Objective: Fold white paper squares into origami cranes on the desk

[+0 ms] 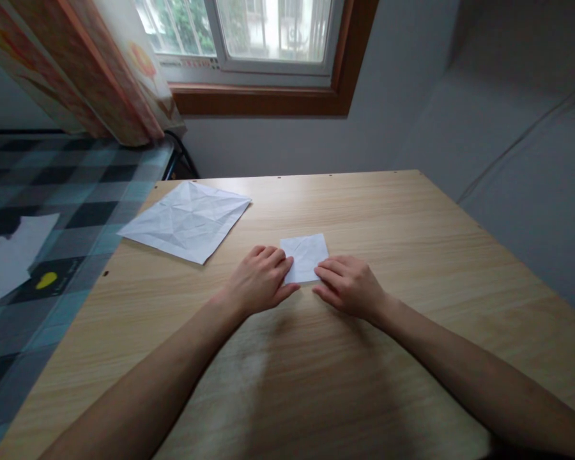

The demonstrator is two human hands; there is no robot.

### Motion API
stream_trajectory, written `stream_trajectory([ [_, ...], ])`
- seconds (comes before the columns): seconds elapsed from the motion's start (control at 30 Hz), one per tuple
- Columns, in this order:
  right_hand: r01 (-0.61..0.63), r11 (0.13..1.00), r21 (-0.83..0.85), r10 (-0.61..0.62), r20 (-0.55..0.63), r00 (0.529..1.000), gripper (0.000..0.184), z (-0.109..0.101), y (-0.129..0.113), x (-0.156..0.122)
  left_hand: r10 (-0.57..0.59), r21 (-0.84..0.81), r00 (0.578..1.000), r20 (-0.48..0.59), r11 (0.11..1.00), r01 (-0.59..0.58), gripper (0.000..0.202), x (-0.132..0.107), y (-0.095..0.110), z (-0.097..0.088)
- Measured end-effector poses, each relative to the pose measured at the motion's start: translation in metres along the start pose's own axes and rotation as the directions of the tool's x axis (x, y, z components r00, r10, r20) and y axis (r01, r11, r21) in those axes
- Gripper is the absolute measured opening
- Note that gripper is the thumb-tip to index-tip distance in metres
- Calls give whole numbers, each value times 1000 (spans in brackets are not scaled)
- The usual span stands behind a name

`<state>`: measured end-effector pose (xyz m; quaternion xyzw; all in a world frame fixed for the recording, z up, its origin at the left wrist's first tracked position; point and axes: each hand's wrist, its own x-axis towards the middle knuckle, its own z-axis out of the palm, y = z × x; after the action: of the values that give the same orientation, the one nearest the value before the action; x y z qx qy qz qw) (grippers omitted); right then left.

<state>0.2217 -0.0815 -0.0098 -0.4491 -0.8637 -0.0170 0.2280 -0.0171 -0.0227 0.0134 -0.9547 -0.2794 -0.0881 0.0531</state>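
Note:
A small folded square of white paper (305, 253) lies flat on the wooden table, between my two hands. My left hand (263, 278) holds its left edge, with curled fingers pressed together and the thumb near the lower left corner. On the other side, my right hand (349, 285) has its fingertips on the right edge, the thumb just below the paper. The parts of the paper under my fingertips are hidden.
A larger creased white sheet (186, 220) rests at the far left of the table (441, 332). Torn-looking paper (9, 262) lies on a checked cloth (67, 268) to the left. A curtain (110, 70), a window (273, 32) and a wall stand beyond.

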Motion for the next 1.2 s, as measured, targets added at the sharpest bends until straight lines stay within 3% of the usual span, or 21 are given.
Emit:
stream_trajectory([
  [0.2, 11, 999, -35, -12, -17, 1000, 27, 3, 1, 0, 69, -45, 997, -33, 996, -71, 38, 0, -2, 3],
  [0.43, -15, 1000, -1, 15, -46, 999, 30, 7, 5, -1, 78, -111, 987, -143, 989, -95, 35, -1, -7, 8],
  [0.6, -60, 998, 1, 60, -81, 995, 34, 7, 4, 1, 8, -180, 978, -209, 982, -47, 35, 0, -9, 16],
  [0.77, -73, 997, -30, 70, -92, 993, 32, 7, 2, 3, -92, -219, 954, -286, 975, 28, 22, 1, -8, 20],
  [0.9, -95, 995, -28, 91, -104, 990, 20, 8, 2, 3, -113, -195, 956, -270, 979, 61, 26, 2, -6, 20],
  [1.03, -101, 995, -24, 97, -124, 988, 19, 11, 3, 3, -71, -122, 967, -246, 992, 42, 20, 2, -5, 18],
  [1.2, 3, 996, -91, -11, -88, 996, 18, 15, 7, 3, 103, -13, 969, -226, 994, -108, 20, 2, -6, 16],
])
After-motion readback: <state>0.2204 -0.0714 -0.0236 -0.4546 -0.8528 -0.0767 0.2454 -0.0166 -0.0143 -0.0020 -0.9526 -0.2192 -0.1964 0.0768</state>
